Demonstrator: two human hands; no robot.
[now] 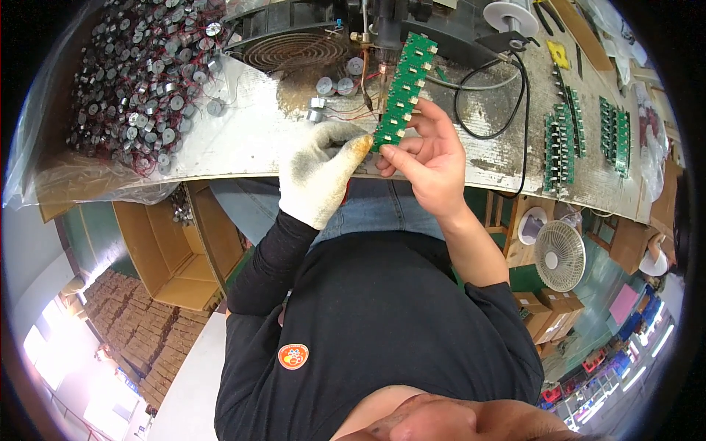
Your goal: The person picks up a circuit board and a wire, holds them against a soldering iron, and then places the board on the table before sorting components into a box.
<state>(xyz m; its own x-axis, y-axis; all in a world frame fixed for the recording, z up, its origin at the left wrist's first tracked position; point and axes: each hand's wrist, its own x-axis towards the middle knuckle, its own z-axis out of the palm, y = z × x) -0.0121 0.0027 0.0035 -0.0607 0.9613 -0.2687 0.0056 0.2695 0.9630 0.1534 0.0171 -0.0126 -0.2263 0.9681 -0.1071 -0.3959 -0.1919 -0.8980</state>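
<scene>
A long green circuit board strip (406, 87) with a row of white connectors is pinched between the thumb and fingers of my bare right hand (430, 158), tilted up and away over the bench edge. My left hand (318, 173), in a white glove with a stained thumb tip, is curled closed; its thumb meets the board's lower left end. What its fingers hold is hidden. Just beyond the glove lie small silver round motors (316, 109), with thin red wires running towards the board. More motors (344, 87) sit behind them.
A big heap of wired motors (140, 88) covers the bench's left. At the back stand a round dark grille (294, 51), a metal-tipped soldering fixture (365, 62) and a white spool (509, 16). A black cable (526, 110) loops on the right, before more green board strips (560, 143).
</scene>
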